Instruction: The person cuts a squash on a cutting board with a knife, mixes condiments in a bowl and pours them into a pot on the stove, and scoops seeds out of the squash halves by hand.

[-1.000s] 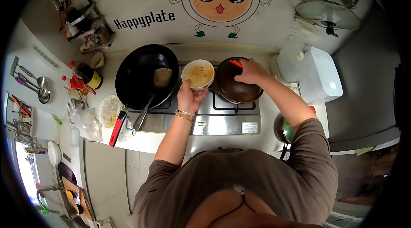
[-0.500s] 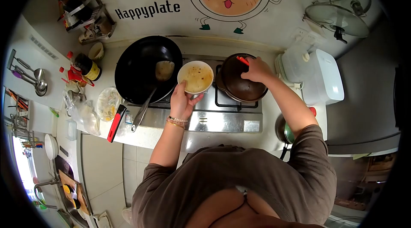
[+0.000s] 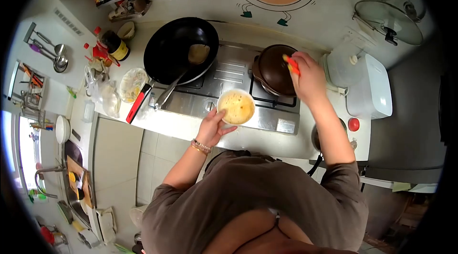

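Observation:
My left hand [image 3: 214,127] grips a white bowl [image 3: 236,106] by its rim and side, thumb on the inner edge. Yellowish residue with dark specks coats the inside of the bowl. My right hand [image 3: 310,78] is closed around a small red utensil [image 3: 293,65] with a yellowish tip; its exact kind is unclear. That hand is over the right edge of a brown lidded pot [image 3: 275,72] on the right burner. On the left, a black wok [image 3: 167,49] holds a metal spatula [image 3: 198,54] whose handle leans over the front rim.
Left of the wok are a messy plate [image 3: 133,84], a plastic bag [image 3: 110,99] and sauce bottles [image 3: 115,45]. A small pan [image 3: 315,137] is partly behind my right forearm, near a red round item [image 3: 353,124]. A white appliance [image 3: 369,87] stands at the right.
My left hand has brought the bowl toward me, away from beside the wok. My right hand has shifted right over the pot lid, showing more of the red utensil. The camera view has shifted.

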Available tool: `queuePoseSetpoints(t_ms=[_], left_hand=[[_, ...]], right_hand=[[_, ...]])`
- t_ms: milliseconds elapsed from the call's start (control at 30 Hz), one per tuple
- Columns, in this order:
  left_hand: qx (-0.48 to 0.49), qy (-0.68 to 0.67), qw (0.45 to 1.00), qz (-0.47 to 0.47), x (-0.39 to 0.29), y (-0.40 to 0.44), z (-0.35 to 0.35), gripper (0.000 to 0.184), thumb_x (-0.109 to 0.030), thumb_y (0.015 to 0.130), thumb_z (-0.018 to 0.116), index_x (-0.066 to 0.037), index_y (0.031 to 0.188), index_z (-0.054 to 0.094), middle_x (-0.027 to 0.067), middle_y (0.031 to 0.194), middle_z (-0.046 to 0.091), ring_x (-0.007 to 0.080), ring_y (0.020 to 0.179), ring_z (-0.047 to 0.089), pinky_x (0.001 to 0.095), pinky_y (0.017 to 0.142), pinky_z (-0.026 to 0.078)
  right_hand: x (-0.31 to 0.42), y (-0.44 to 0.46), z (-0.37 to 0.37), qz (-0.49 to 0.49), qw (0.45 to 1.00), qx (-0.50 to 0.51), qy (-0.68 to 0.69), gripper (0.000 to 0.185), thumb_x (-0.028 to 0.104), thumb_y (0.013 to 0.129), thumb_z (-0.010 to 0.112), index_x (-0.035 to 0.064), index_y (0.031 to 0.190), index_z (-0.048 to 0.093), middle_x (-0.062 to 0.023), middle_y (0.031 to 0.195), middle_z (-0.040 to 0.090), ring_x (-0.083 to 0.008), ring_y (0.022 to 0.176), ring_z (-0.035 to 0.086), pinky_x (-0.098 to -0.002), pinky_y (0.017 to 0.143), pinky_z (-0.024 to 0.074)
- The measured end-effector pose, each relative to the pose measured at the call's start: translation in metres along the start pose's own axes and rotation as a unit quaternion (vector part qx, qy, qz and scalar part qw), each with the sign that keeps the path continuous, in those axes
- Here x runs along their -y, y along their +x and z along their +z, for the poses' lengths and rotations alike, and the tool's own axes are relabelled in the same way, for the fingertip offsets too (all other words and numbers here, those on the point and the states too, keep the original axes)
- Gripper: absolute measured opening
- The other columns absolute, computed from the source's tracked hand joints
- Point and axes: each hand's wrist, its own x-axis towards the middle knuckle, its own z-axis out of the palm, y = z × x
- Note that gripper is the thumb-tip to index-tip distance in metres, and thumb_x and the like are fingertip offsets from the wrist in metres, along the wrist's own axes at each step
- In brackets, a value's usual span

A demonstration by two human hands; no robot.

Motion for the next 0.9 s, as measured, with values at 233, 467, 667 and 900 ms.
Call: queuePoseSetpoints(t_ms=[233, 467, 667, 900], left_hand=[[-0.081, -0.043, 0.992, -0.084, 0.100, -0.037, -0.015, 0.016, -0.009, 0.095, 0.051, -0.003, 0.110, 0.049, 0.0102, 0.101, 0.064, 0.0228, 0.086, 0.068, 0.0464, 0.084, 0.058], [-0.114, -0.046, 0.991, -0.044, 0.161, -0.034, 0.000, 0.030, -0.005, 0.095, 0.046, 0.001, 0.124, 0.045, 0.0157, 0.108, 0.060, 0.0245, 0.088, 0.066, 0.0437, 0.081, 0.060], [-0.140, -0.014, 0.988, -0.057, 0.176, -0.021, -0.005, 0.028, -0.005, 0.095, 0.047, 0.002, 0.123, 0.045, 0.0159, 0.105, 0.061, 0.0244, 0.084, 0.067, 0.0415, 0.077, 0.061], [-0.129, -0.025, 0.991, -0.038, 0.180, -0.015, -0.006, 0.042, -0.008, 0.096, 0.052, -0.002, 0.134, 0.037, 0.0153, 0.104, 0.060, 0.0244, 0.083, 0.067, 0.0395, 0.074, 0.062]], right_hand=[[0.051, -0.130, 0.017, -0.264, 0.949, 0.073, 0.158, 0.033, 0.018, 0.070, 0.071, 0.0067, 0.101, 0.064, -0.0077, 0.088, 0.055, -0.0248, 0.080, 0.057, -0.0330, 0.059, 0.0484], [0.029, -0.221, 0.085, -0.367, 0.906, 0.122, 0.173, 0.032, 0.014, 0.071, 0.061, -0.0001, 0.100, 0.061, -0.0084, 0.095, 0.056, -0.0253, 0.100, 0.057, -0.0310, 0.075, 0.0531], [0.010, -0.235, 0.105, -0.375, 0.900, 0.158, 0.159, 0.036, 0.018, 0.077, 0.062, -0.0022, 0.107, 0.060, -0.0116, 0.105, 0.057, -0.0278, 0.107, 0.056, -0.0330, 0.084, 0.0514], [0.001, -0.239, 0.114, -0.352, 0.899, 0.207, 0.157, 0.037, 0.017, 0.084, 0.059, 0.0046, 0.118, 0.059, -0.0138, 0.113, 0.057, -0.0302, 0.112, 0.056, -0.0359, 0.090, 0.0506]])
